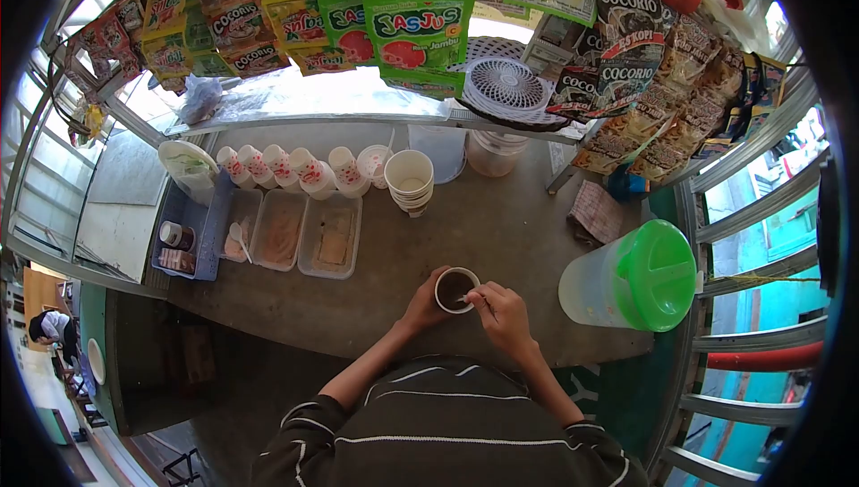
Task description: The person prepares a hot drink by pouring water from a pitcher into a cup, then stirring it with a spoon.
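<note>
A white paper cup (pixel 457 271) with dark brown liquid (pixel 453 287) is near the counter's front edge. My left hand (pixel 422 304) wraps around its left side. Over the rim on the right, my right hand (pixel 503 315) pinches a spoon (pixel 462 298) whose lower end dips into the liquid; most of its handle is hidden by my fingers. A stack of larger white paper cups (pixel 411 174) stands behind the cup, a little to the left.
Left are clear plastic tubs of powder (pixel 279 228) beside a blue-grey basket (pixel 199 228). Patterned cup stacks (pixel 309 169) line the back. Right stands a jug with a green lid (pixel 658 275) and a folded cloth (pixel 598 210). Drink sachets (pixel 416 17) hang overhead.
</note>
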`<state>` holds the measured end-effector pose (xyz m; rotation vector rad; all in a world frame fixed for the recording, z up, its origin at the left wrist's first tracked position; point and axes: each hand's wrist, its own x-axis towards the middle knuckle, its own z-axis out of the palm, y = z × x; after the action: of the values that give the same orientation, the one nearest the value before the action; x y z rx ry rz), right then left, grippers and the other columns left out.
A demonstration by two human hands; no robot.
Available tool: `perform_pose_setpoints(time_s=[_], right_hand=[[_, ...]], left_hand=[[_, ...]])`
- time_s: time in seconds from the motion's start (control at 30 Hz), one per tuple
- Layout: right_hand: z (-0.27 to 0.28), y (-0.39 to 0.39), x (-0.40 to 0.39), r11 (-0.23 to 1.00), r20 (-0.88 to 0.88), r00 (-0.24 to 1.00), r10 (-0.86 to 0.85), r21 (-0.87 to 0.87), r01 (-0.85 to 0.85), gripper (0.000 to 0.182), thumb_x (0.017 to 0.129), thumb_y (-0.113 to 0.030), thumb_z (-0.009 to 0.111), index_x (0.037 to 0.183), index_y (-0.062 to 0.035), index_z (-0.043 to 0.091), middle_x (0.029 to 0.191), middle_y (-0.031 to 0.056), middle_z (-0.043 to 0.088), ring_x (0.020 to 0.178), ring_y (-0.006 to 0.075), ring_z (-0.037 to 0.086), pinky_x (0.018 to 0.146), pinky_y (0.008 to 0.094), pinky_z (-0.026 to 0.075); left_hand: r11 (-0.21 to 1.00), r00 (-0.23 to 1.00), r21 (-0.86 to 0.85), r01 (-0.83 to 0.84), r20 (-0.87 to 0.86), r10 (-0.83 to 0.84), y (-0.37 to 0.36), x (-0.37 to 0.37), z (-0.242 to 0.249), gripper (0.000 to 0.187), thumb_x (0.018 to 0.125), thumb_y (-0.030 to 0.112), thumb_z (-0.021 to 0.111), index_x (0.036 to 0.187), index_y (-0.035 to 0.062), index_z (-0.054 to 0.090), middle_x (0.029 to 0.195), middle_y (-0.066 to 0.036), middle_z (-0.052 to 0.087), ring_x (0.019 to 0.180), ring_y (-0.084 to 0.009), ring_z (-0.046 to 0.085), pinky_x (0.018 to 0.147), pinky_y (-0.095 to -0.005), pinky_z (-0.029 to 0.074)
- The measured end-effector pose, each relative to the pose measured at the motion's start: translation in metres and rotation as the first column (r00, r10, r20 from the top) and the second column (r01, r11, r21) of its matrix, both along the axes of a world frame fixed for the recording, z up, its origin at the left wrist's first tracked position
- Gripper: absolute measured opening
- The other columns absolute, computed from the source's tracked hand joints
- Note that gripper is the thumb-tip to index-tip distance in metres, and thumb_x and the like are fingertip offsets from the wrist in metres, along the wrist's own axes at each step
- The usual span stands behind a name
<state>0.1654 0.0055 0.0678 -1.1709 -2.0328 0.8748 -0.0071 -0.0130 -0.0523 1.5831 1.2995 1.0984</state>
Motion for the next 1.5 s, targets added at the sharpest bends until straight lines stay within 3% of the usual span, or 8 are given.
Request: perform_pose_setpoints(time_s=[0.13, 0.27, 0.53, 0.97, 1.17, 1.23, 1.3, 1.5], right_hand=[[-0.003, -0.004, -0.001, 1.0, -0.054, 0.999, 0.002, 0.002, -0.002, 0.018, 0.09, -0.021, 0.058, 0.087, -0.0059, 0.066, 0.076, 0.0093, 0.061, 0.066, 0.0301, 0.059, 0.059, 0.0387, 0.043], [-0.006, -0.007, 0.0, 0.999, -0.114, 0.993, -0.037, 0.009, 0.038, 0.018, 0.09, -0.021, 0.058, 0.087, -0.0056, 0.067, 0.08, 0.0091, 0.063, 0.068, 0.0301, 0.06, 0.061, 0.0379, 0.043], [0.0, -0.011, 0.003, 0.999, 0.048, 0.999, -0.023, -0.023, 0.024, 0.021, 0.091, -0.023, 0.055, 0.084, -0.0061, 0.065, 0.079, 0.009, 0.063, 0.068, 0.0313, 0.059, 0.061, 0.0387, 0.043], [-0.003, 0.0, 0.0, 0.999, -0.023, 0.998, -0.051, -0.011, 0.051, 0.018, 0.091, -0.019, 0.056, 0.088, -0.0043, 0.067, 0.082, 0.0104, 0.066, 0.071, 0.0311, 0.062, 0.063, 0.0388, 0.046], [-0.002, -0.002, -0.003, 0.998, -0.046, 0.997, -0.067, -0.005, 0.066, 0.02, 0.092, -0.02, 0.057, 0.09, -0.0033, 0.068, 0.084, 0.0116, 0.066, 0.072, 0.0283, 0.062, 0.064, 0.035, 0.046], [0.001, -0.001, -0.003, 0.998, -0.03, 0.998, -0.062, -0.025, 0.061, 0.02, 0.091, -0.021, 0.058, 0.088, -0.0032, 0.067, 0.082, 0.0115, 0.065, 0.07, 0.0321, 0.062, 0.063, 0.0393, 0.047], [0.001, -0.002, -0.001, 0.997, -0.012, 0.997, -0.072, -0.033, 0.072, 0.02, 0.091, -0.022, 0.057, 0.087, -0.0036, 0.066, 0.08, 0.0109, 0.064, 0.07, 0.0317, 0.061, 0.062, 0.0393, 0.046], [-0.004, -0.003, 0.0, 0.996, 0.044, 0.995, -0.091, 0.024, 0.09, 0.022, 0.091, -0.024, 0.056, 0.083, -0.0057, 0.064, 0.074, 0.0088, 0.061, 0.065, 0.0297, 0.059, 0.059, 0.0384, 0.041]], left_hand=[[0.999, 1.0, 0.043, -0.008, -0.019, 0.008, -0.001, 0.0, 0.005, 0.075, 0.067, 0.016, 0.084, 0.128, 0.0037, 0.042, 0.117, -0.012, 0.058, 0.106, -0.0227, 0.06, 0.088, -0.0331, 0.049], [1.0, 0.999, -0.023, 0.008, 0.052, -0.007, -0.001, 0.001, 0.005, 0.075, 0.067, 0.016, 0.084, 0.128, 0.0034, 0.042, 0.116, -0.012, 0.059, 0.106, -0.023, 0.061, 0.088, -0.0333, 0.049], [1.0, 0.999, 0.012, -0.012, 0.03, 0.012, -0.001, 0.001, 0.004, 0.075, 0.066, 0.017, 0.085, 0.127, 0.0034, 0.043, 0.115, -0.012, 0.059, 0.105, -0.0236, 0.061, 0.088, -0.0335, 0.05], [1.0, 1.0, 0.023, 0.009, 0.02, -0.009, 0.001, -0.001, 0.001, 0.074, 0.067, 0.017, 0.084, 0.127, 0.0038, 0.043, 0.117, -0.012, 0.057, 0.106, -0.0233, 0.06, 0.088, -0.0337, 0.049], [0.999, 1.0, 0.022, 0.027, -0.008, -0.027, 0.001, -0.001, 0.006, 0.073, 0.067, 0.016, 0.083, 0.127, 0.0037, 0.042, 0.117, -0.012, 0.057, 0.106, -0.0227, 0.06, 0.089, -0.0332, 0.049], [0.999, 0.999, 0.014, 0.034, -0.01, -0.034, 0.002, -0.001, 0.006, 0.073, 0.068, 0.016, 0.083, 0.127, 0.0037, 0.042, 0.117, -0.011, 0.057, 0.106, -0.0224, 0.06, 0.089, -0.033, 0.049], [0.999, 0.998, -0.039, 0.036, 0.048, -0.034, 0.002, -0.001, 0.003, 0.073, 0.068, 0.016, 0.083, 0.127, 0.0037, 0.043, 0.117, -0.011, 0.058, 0.106, -0.022, 0.06, 0.089, -0.0328, 0.049], [1.0, 1.0, 0.008, 0.006, 0.025, -0.006, 0.001, 0.0, 0.004, 0.07, 0.068, 0.016, 0.084, 0.125, 0.0031, 0.045, 0.115, -0.011, 0.058, 0.105, -0.0223, 0.061, 0.088, -0.033, 0.049]])
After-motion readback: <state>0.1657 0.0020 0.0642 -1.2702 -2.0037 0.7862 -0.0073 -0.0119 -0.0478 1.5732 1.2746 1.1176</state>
